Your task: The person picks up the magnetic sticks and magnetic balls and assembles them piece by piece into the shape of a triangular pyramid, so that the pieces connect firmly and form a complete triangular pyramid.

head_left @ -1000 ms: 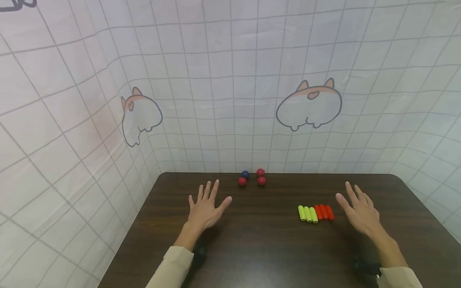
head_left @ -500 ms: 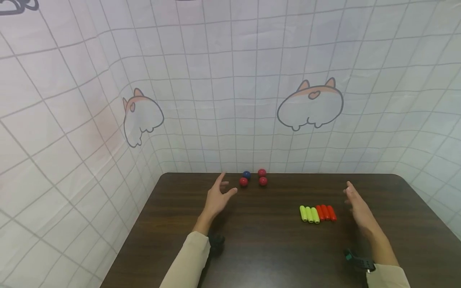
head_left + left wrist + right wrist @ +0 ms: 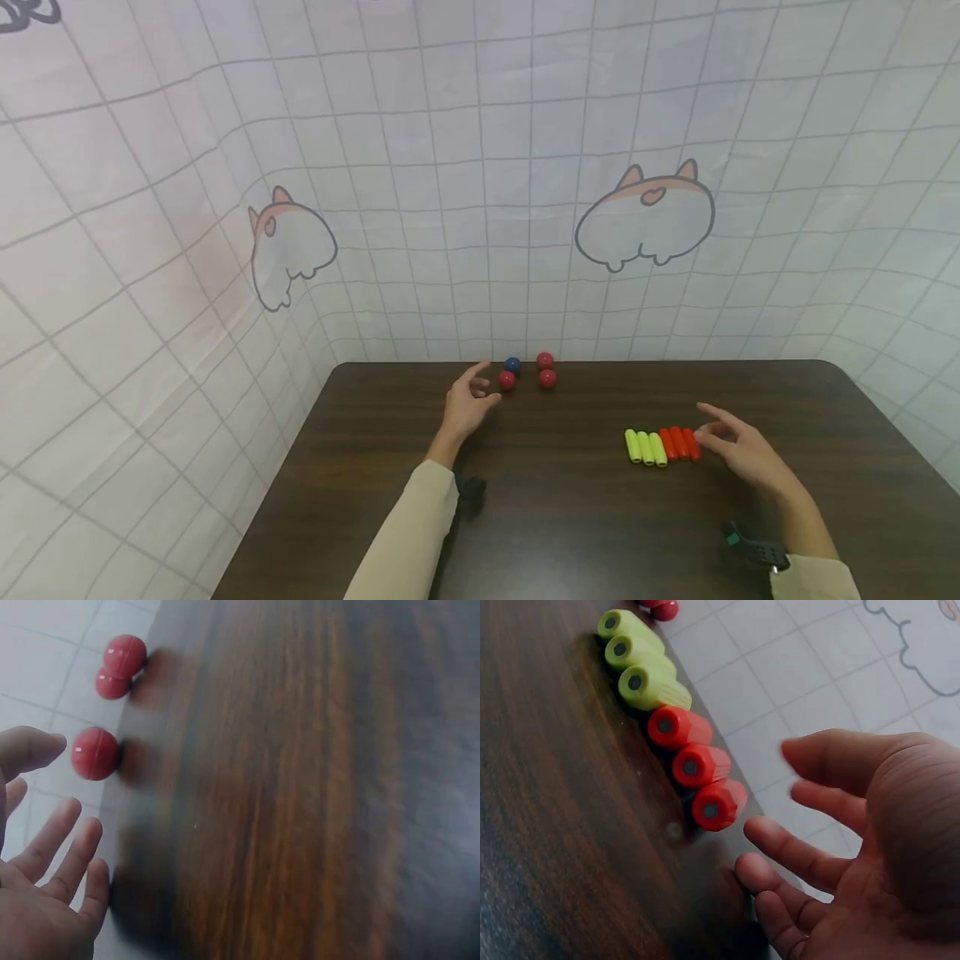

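Observation:
My left hand (image 3: 462, 408) reaches over the far part of the table, fingers spread and bent, thumb close to the nearest red ball (image 3: 507, 380). That ball (image 3: 95, 754) sits just beyond the thumb in the left wrist view, with nothing in the grasp. Behind it is a blue ball (image 3: 513, 365). To the right are two more red balls (image 3: 547, 378). My right hand (image 3: 738, 450) hovers at the right end of a row of short sticks, fingers loosely bent and holding nothing. Three red sticks (image 3: 690, 766) lie beside three yellow-green sticks (image 3: 636, 656); grey dots mark their ends.
A dark wood-grain table (image 3: 555, 533) carries everything. Behind and left of it hangs a white grid-patterned cloth (image 3: 450, 208) with cartoon animal drawings. Straps with small dark devices (image 3: 757, 550) sit at the wrists.
My left hand has moved right and forward towards the balls, turning from palm-down. My right hand has turned and come left to the red sticks. The balls and sticks stay put.

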### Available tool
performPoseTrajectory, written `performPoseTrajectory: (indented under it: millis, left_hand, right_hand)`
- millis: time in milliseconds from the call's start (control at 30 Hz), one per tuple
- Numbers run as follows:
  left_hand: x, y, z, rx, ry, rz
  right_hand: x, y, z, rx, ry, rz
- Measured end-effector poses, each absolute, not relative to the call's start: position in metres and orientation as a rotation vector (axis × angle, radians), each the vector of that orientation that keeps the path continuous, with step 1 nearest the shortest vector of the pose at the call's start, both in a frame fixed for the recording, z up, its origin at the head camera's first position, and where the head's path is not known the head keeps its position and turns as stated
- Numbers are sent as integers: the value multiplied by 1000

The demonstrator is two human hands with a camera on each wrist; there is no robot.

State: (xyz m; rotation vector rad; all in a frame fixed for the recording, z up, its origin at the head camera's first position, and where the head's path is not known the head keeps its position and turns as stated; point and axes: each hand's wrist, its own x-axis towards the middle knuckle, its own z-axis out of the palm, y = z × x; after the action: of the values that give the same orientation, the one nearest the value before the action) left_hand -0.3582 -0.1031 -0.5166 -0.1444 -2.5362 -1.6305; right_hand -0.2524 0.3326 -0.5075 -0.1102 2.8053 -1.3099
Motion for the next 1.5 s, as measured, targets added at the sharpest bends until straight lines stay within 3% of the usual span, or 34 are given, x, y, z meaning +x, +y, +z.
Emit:
performPoseTrajectory:
  millis: [633,1133,1500]
  left_hand:
    - [-380,-82,-522,-157,-2654,-1382]
    - [-381,-75,-520,-82,-2705,-1298]
    - [-376,-76,-521,-48,-2676,-1345]
  right_hand:
    - [-255,335,-516,-258,2878,-1146]
    - [-255,348,-517,-241,2956,-1085]
    - [-255,354,-514,-76,2944,-1043]
